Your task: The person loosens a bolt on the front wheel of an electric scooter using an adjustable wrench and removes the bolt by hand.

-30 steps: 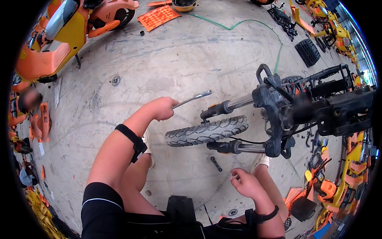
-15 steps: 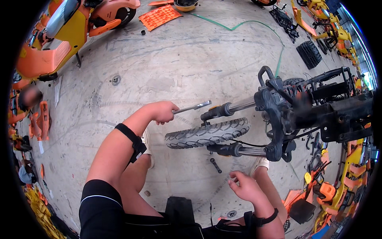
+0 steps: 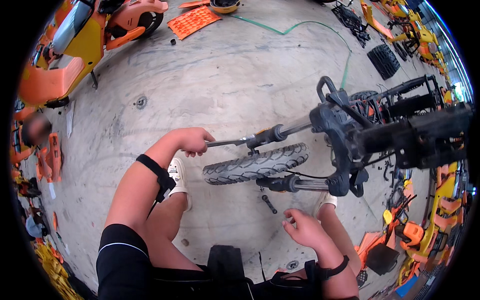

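My left hand point(image 3: 194, 141) is closed around the handle of a steel wrench point(image 3: 224, 143). The head of that wrench meets the lower end of the far fork leg point(image 3: 269, 135), beside the wheel axle. Between the two fork legs sits a black front wheel with a treaded tyre point(image 3: 256, 164). My right hand point(image 3: 304, 228) hovers above my right leg, holding nothing, with thumb and fingers loosely apart. Nearest to it, a dark double-ended tool point(image 3: 269, 204) lies on the floor below the near fork leg point(image 3: 295, 184).
The fork belongs to a stripped black scooter frame point(image 3: 410, 137) reaching to the right. A yellow and orange scooter point(image 3: 82, 55) stands at the upper left. An orange textured panel point(image 3: 193, 22), a black crate point(image 3: 383, 62) and a green strap point(image 3: 285, 33) lie on the floor. Orange parts crowd the right.
My left hand has brought the wrench head down onto the end of the far fork leg, from above and apart. My right hand has barely moved. The whole view has shifted slightly.
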Demonstrator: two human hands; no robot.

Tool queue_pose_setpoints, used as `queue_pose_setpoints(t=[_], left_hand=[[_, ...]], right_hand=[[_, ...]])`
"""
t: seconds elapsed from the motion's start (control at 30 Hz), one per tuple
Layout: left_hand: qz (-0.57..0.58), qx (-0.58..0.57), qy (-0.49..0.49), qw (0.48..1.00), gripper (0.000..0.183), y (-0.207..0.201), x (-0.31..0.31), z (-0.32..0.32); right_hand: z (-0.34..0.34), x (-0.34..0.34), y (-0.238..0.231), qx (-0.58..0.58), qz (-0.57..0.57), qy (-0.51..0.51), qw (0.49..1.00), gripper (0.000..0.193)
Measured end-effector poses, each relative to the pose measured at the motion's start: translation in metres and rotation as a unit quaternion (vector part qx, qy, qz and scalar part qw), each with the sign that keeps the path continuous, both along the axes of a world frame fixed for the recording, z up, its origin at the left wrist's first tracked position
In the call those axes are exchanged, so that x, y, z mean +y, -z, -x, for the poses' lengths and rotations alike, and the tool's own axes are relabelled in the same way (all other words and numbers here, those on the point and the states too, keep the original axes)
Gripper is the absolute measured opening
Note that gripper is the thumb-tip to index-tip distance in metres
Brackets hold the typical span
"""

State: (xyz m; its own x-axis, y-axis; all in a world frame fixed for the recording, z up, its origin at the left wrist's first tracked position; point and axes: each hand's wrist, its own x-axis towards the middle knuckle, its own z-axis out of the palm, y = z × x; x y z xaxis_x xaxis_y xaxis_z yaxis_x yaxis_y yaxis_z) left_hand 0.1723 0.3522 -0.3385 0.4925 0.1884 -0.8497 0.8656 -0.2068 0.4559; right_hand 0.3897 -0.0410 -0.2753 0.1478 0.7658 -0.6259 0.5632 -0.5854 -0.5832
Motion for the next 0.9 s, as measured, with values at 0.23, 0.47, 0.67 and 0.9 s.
queue_pose_setpoints(t=[0.23,0.47,0.67,0.9], left_hand=[[0.016,-0.014,-0.259,0.966,0.061,-0.039,-0.016,0.022],[0.250,-0.147,-0.597,0.748,0.010,-0.150,-0.074,0.032],[0.349,-0.180,-0.697,0.600,0.012,-0.248,-0.183,0.069],[0.400,-0.093,-0.727,0.550,0.009,-0.270,-0.289,0.102]], right_hand=[[-0.005,-0.011,0.000,-0.015,-0.037,-0.015,0.999,0.036],[-0.011,-0.015,-0.003,-0.041,-0.082,-0.012,0.996,0.036],[-0.011,-0.019,0.006,-0.056,-0.101,-0.033,0.993,0.036],[0.013,-0.025,0.008,-0.036,-0.126,-0.059,0.990,0.033]])
